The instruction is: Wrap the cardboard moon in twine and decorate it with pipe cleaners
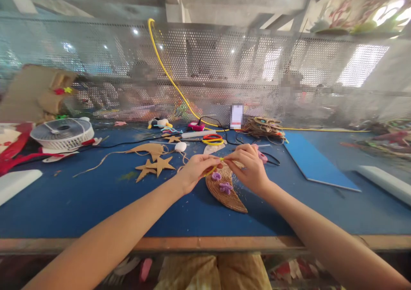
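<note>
Between my two hands a thin yellow pipe cleaner (pixel 210 171) is pinched, a loop of it hanging below the fingers. My left hand (pixel 196 170) is closed on it from the left. From the right, the thumb and fingertips of my right hand (pixel 248 165) close on its upper end. Just under the hands lies a brown crescent wound with cord (pixel 229 201), partly covered by them. On the crescent sit a purple flower (pixel 226 188) and a smaller purple ring-like piece (pixel 216 176).
Cardboard stars (pixel 163 165), a white egg-shaped piece (pixel 180 147) and scissors (pixel 213 138) lie left and behind. A pink glue gun (pixel 262 156) is beside my right hand. Farther out are a white fan (pixel 62 133), a blue board (pixel 321 161) and a twine bundle (pixel 265 127).
</note>
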Demonstrator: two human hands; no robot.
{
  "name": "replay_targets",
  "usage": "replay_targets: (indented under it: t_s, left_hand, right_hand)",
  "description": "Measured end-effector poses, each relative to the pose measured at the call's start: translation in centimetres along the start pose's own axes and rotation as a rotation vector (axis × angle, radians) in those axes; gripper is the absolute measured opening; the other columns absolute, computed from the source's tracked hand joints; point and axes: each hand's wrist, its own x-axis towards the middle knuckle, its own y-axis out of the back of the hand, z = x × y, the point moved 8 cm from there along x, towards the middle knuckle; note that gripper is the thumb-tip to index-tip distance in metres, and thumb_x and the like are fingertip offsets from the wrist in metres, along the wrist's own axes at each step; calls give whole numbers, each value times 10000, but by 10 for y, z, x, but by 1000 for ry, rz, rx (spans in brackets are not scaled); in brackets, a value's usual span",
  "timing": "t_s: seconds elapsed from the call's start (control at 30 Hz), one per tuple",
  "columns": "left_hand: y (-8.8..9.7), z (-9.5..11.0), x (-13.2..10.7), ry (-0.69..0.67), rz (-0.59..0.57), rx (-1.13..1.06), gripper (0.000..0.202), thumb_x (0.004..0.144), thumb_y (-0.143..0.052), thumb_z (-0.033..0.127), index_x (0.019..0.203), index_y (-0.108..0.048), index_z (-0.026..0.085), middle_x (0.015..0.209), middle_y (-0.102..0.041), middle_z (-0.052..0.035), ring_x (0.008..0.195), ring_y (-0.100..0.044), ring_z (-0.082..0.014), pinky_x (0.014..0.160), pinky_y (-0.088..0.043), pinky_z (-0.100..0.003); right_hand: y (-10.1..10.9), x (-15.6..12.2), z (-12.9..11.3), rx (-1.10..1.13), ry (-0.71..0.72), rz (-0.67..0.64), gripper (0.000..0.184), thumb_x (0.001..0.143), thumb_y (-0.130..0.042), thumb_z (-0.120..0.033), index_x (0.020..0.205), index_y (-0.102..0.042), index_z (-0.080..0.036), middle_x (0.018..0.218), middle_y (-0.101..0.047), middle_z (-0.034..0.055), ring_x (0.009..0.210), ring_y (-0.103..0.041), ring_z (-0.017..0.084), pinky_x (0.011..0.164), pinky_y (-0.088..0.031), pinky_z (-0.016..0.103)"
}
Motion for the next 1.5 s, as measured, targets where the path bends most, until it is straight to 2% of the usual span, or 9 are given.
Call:
replay_targets:
  t_s: [0.23, 0.47, 0.67, 0.73, 0.83, 1.0, 1.23, 1.4, 1.5]
  left_hand:
    - [0, 2, 1, -43, -8, 130, 310, 665, -836, 408, 786, -752, 135, 766, -715, -52, 594, -536, -89, 616, -410, -253]
    - [2, 20, -3, -266, 72, 329, 264, 703, -808, 380, 795, -746, 141, 779, -741, -69, 731, -646, -169, 725, -485, -302]
    - [-3, 38, -8, -455, 93, 678, 141, 798, -712, 295, 779, -752, 160, 758, -747, -54, 696, -635, -173, 649, -458, -289]
    - [-3, 39, -8, -478, 108, 709, 148, 810, -703, 300, 796, -755, 163, 766, -749, -54, 702, -636, -175, 640, -451, -289]
    - [1, 33, -4, -448, 127, 589, 208, 818, -712, 356, 855, -751, 155, 824, -760, -71, 767, -665, -189, 720, -491, -303]
    - [5, 13, 4, -310, 66, 372, 290, 790, -749, 416, 898, -747, 147, 887, -771, -86, 863, -695, -205, 825, -518, -323]
    - [10, 9, 6, -251, 97, 284, 301, 661, -855, 393, 858, -791, 174, 905, -774, -64, 845, -666, -190, 822, -492, -316]
    - [9, -3, 9, -66, 15, 147, 296, 655, -866, 402, 835, -797, 177, 817, -746, -48, 756, -616, -131, 707, -446, -253]
    - [6, -10, 9, 45, -44, -2, 274, 649, -876, 342, 844, -783, 174, 847, -733, -46, 753, -611, -111, 670, -434, -220]
  right_hand:
    - [-1, 0, 0, -38, 56, -23, 76, 926, -631, -252, 930, -707, -254, 788, -718, 15, 878, -564, 218, 809, -429, 395]
    - [-6, 1, -5, -34, 104, -135, 170, 971, -536, -202, 964, -703, -230, 929, -747, 29, 917, -557, 211, 860, -416, 406]
    - [-8, 3, -2, 74, 107, -149, 161, 948, -567, -176, 946, -719, -229, 881, -752, 20, 886, -557, 207, 816, -442, 381]
    - [-9, 3, 0, 109, 96, -139, 152, 940, -583, -173, 932, -723, -231, 841, -749, 15, 858, -565, 202, 797, -448, 369]
    - [-7, 4, 6, 90, 27, -95, 117, 931, -612, -207, 913, -725, -234, 811, -740, 17, 824, -587, 197, 790, -445, 369]
    - [-2, 1, 14, -59, -54, -8, 65, 920, -640, -245, 882, -687, -223, 849, -738, 20, 829, -596, 200, 783, -415, 371]
    - [-1, 1, 11, -100, -31, -21, 23, 916, -632, -212, 900, -640, -227, 873, -727, 8, 891, -556, 209, 812, -393, 375]
    - [-5, 2, 10, -70, -29, -85, 49, 948, -587, -203, 945, -628, -231, 949, -702, 26, 975, -512, 223, 870, -379, 392]
    - [-6, 2, 6, -53, 11, -97, 83, 955, -567, -183, 966, -633, -232, 972, -671, 39, 972, -488, 220, 900, -376, 401]
